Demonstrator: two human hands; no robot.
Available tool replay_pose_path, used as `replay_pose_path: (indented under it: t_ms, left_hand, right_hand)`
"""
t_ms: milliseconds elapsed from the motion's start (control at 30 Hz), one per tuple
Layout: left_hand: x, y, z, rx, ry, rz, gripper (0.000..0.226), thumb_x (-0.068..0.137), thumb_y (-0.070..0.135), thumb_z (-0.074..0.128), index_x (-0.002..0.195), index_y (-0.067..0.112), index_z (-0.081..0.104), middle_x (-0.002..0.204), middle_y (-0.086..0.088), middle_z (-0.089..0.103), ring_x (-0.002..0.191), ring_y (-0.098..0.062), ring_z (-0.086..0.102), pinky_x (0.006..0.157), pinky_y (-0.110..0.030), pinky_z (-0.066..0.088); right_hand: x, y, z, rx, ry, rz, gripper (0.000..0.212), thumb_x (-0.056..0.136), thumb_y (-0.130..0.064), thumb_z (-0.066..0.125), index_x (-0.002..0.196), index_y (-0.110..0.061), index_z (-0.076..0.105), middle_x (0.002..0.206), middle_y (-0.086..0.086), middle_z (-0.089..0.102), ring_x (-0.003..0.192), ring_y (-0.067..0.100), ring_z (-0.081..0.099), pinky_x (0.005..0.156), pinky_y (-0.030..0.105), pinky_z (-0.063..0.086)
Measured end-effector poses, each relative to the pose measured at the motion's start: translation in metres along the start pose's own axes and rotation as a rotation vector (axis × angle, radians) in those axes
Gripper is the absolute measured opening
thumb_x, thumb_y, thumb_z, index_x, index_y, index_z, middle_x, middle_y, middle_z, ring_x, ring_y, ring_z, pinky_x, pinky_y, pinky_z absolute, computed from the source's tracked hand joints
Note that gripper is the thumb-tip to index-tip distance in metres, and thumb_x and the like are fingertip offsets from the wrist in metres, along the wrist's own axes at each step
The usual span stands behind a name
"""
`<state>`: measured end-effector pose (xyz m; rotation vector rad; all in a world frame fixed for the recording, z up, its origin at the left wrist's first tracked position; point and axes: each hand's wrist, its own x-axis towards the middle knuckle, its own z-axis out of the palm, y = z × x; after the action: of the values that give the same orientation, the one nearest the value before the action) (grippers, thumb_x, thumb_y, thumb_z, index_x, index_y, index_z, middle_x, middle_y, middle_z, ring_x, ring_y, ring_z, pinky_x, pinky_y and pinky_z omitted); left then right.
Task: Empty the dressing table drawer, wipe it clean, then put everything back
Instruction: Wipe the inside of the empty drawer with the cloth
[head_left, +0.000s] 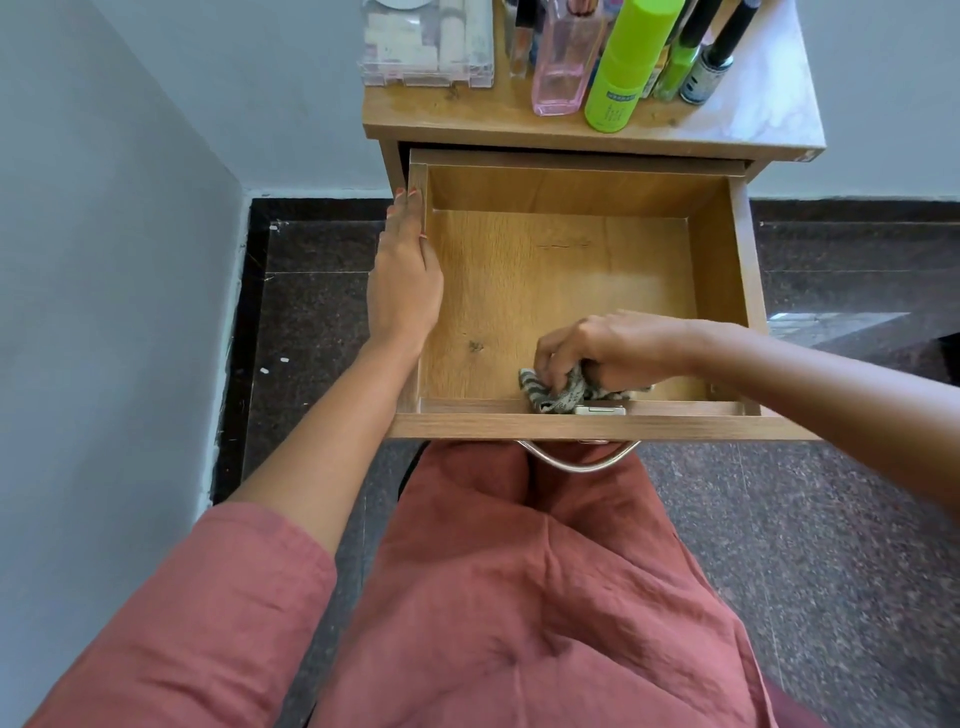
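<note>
2 hands are on the drawer (748, 291), which is pulled far out over your lap and holds nothing but the cloth (553, 397).

- **6 o'clock on the drawer floor, nearest you:** Your right hand (613, 345) bunches the patterned cloth in curled fingers. It sits against the front wall and touches a small metal fitting (600, 410). The cloth could snag on that fitting if you drag it sideways.
- **9 o'clock:** Your left hand (402, 291) lies along the left wall, fingers straight and thumb on the rim. If you lean on it, a drawer this far out may tip or slip off its runners.
- **12 o'clock:** The green bottle (626, 67) and pink bottle (563, 67) stand upright near the front edge of the tabletop (467, 111). A hard jolt while you scrub could topple them into the drawer.
</note>
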<state>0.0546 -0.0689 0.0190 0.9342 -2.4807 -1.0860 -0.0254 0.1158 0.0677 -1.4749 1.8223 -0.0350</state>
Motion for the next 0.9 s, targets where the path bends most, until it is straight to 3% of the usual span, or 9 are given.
replay_pose_path:
  t_ms: [100,300,433,600,700,800,867,900]
  left_hand:
    - [0.0,0.0,0.003,0.156,-0.007,0.041,0.047,0.099,0.02,0.029,0.145,0.014,0.022,0.156,-0.003,0.014,0.142,-0.023,0.021,0.108,-0.042,0.037]
    - [0.0,-0.001,0.005,0.36,-0.051,0.08,0.055,0.099,0.025,0.03,0.146,0.007,0.009,0.157,-0.009,0.001,0.145,-0.023,0.003,0.119,-0.034,0.008]
    - [0.001,-0.002,0.005,0.398,-0.071,0.085,0.057,0.099,0.028,0.03,0.146,0.006,0.005,0.156,-0.01,-0.002,0.145,-0.023,0.0,0.119,-0.034,0.005]
    - [0.001,-0.001,0.005,0.386,-0.072,0.089,0.057,0.099,0.028,0.03,0.146,0.006,0.005,0.157,-0.009,0.0,0.145,-0.022,0.0,0.119,-0.034,0.005]
    - [0.0,-0.002,0.005,0.378,-0.062,0.096,0.057,0.099,0.027,0.03,0.146,0.006,0.006,0.157,-0.009,0.001,0.145,-0.022,0.001,0.119,-0.034,0.006]
    - [0.0,-0.002,0.005,0.374,-0.054,0.095,0.057,0.099,0.027,0.031,0.146,0.007,0.006,0.157,-0.009,0.002,0.145,-0.022,0.002,0.119,-0.034,0.007]
    - [0.0,-0.002,0.006,0.372,-0.051,0.096,0.057,0.099,0.027,0.031,0.146,0.007,0.007,0.157,-0.009,0.003,0.145,-0.022,0.002,0.119,-0.034,0.007]
    - [0.0,-0.002,0.006,0.371,-0.048,0.097,0.057,0.099,0.027,0.031,0.146,0.007,0.007,0.156,-0.009,0.003,0.145,-0.022,0.003,0.119,-0.034,0.008]
  right_hand:
    - [0.018,-0.009,0.003,0.047,0.039,-0.047,0.037,0.069,0.013,0.05,0.083,-0.016,0.068,0.101,-0.013,0.06,0.097,0.014,0.058,0.068,0.029,0.045]
    - [0.034,-0.024,0.015,0.021,0.162,-0.111,0.045,0.066,0.011,0.043,0.09,-0.019,0.068,0.114,-0.01,0.059,0.103,0.016,0.058,0.063,0.026,0.042]
    - [0.012,-0.006,0.014,0.045,0.121,-0.052,0.04,0.07,0.011,0.046,0.087,-0.018,0.068,0.113,-0.011,0.059,0.101,0.013,0.058,0.062,0.024,0.043]
    - [-0.024,0.026,0.007,0.088,0.051,0.115,0.045,0.068,0.016,0.046,0.091,-0.017,0.067,0.113,-0.006,0.06,0.105,0.016,0.056,0.081,0.038,0.049]
    - [-0.058,0.044,0.004,0.064,-0.049,0.207,0.041,0.072,0.015,0.048,0.087,-0.02,0.066,0.11,-0.009,0.057,0.102,0.013,0.055,0.078,0.03,0.048]
    - [-0.084,0.051,0.004,-0.087,-0.125,0.216,0.03,0.08,0.006,0.053,0.085,-0.019,0.068,0.111,-0.012,0.052,0.106,0.007,0.05,0.066,0.006,0.039]
    - [-0.087,0.053,0.008,-0.132,-0.09,0.193,0.027,0.08,0.005,0.053,0.084,-0.016,0.069,0.113,-0.009,0.055,0.108,0.009,0.051,0.066,0.005,0.039]
    - [-0.084,0.052,0.011,-0.125,-0.061,0.179,0.027,0.079,0.006,0.054,0.083,-0.016,0.069,0.113,-0.006,0.056,0.107,0.012,0.054,0.072,0.015,0.047]
